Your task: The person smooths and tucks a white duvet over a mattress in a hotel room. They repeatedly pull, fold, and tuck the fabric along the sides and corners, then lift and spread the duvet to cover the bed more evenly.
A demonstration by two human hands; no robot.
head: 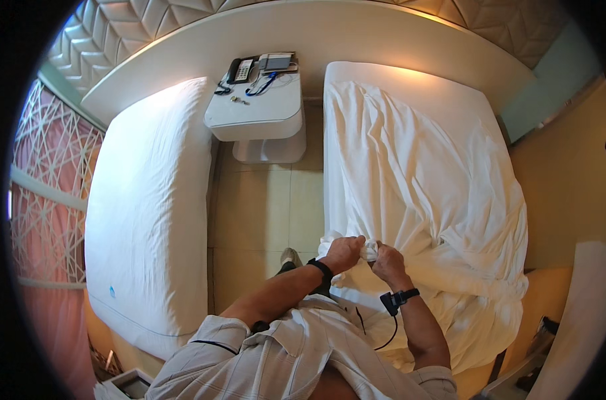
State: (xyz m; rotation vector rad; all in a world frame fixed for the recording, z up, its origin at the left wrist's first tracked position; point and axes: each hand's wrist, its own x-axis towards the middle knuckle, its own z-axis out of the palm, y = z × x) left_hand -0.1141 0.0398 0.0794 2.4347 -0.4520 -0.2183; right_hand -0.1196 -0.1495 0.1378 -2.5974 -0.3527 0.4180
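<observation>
My left hand (344, 254) and my right hand (388, 262) are side by side near the inner edge of the right-hand bed. Both grip a bunched part of a rumpled white bed sheet (398, 150), with a short gathered fold showing between them. The sheet spreads in long creases over the white mattress (453, 102) and hangs in loose folds towards me. A black band is on each wrist, and the right one carries a small black device with a cable. The fingertips are partly hidden in the cloth.
A second bed with a smooth white cover (143, 200) stands at the left. Between the beds are a tiled floor (253, 205) and a white nightstand (258, 117) bearing a telephone (243, 70), a blue cord and small items. A lattice screen (53, 150) stands far left.
</observation>
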